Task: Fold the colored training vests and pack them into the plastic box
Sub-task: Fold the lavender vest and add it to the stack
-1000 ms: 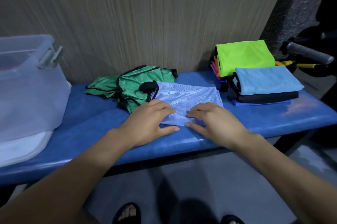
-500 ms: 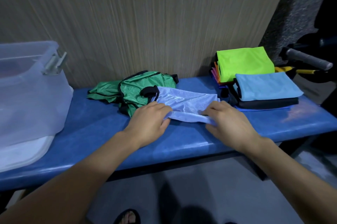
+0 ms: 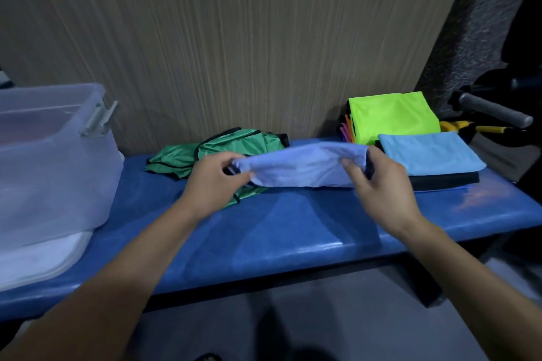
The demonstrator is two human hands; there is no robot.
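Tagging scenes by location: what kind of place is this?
Probably a sports or gym storage corner, not a home room. Clues: a blue padded bench against a wood-grain wall panel, stacked folded training vests, and a grey rubber handlebar grip at right.

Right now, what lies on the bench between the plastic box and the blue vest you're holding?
In the head view, a crumpled green vest lies between the plastic box and the held blue vest, with bare bench beside the box.

The hands, left hand (image 3: 215,181) and right hand (image 3: 381,184), have moved apart to the ends of the light blue vest (image 3: 305,168) and lifted it off the counter (image 3: 293,228), where before it lay pressed flat.
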